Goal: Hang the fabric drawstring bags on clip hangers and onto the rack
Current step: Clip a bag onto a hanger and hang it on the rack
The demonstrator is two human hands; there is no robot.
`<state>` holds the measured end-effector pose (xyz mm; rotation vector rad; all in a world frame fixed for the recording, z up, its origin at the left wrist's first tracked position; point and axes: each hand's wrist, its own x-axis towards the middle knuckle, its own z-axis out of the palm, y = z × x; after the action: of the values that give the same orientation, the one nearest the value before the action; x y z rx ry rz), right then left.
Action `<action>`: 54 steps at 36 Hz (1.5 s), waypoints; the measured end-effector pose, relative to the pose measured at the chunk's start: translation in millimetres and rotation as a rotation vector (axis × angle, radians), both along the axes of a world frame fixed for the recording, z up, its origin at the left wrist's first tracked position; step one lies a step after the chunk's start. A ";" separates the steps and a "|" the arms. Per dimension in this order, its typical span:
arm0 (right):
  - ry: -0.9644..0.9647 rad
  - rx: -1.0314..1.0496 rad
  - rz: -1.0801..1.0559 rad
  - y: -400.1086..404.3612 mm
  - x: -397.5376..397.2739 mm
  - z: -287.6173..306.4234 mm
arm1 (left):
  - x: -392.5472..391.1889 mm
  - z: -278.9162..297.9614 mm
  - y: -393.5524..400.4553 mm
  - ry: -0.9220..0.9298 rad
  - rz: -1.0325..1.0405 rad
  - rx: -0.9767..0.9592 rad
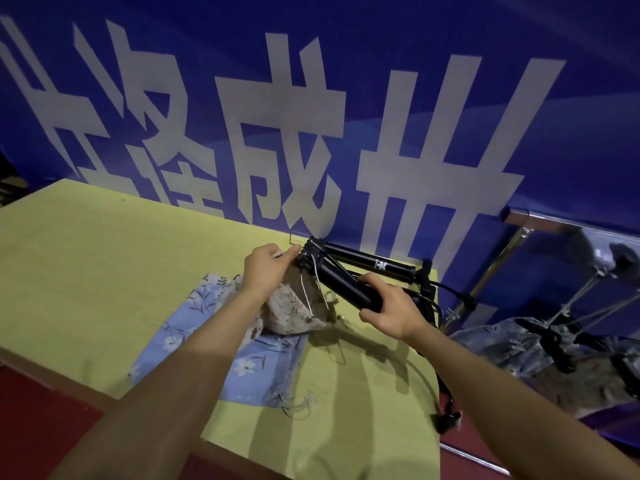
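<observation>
A black tripod-like rack lies tilted over the yellow table. My right hand grips one of its black legs from above. My left hand pinches at the rack's top joint, where a wire clip hanger hangs. A beige floral drawstring bag is bunched below the hanger, under my left hand. A blue floral drawstring bag lies flat on the table beneath my left forearm, its cord at the near edge.
A blue banner with large white characters stands right behind the table. A black cable runs off the table's right side. At the right, a shiny panel mirrors the bags and hangers. Red floor shows at lower left.
</observation>
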<state>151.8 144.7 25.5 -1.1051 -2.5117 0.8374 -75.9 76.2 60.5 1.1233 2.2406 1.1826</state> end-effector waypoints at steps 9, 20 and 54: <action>-0.181 0.118 0.137 3.3 -11.6 0.6 | 1.6 0.6 3.6 -0.174 0.004 0.111; -0.318 0.317 0.162 13.0 -32.2 -1.6 | 25.6 -2.8 -11.6 0.174 -0.254 0.067; -0.246 0.245 0.145 -2.5 -64.8 -42.9 | 7.1 -32.3 -9.1 0.756 -0.050 -0.117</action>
<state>87.1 142.2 -17.4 -1.0071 -2.8306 0.4311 -68.9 67.2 28.1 1.7768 2.7317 0.6402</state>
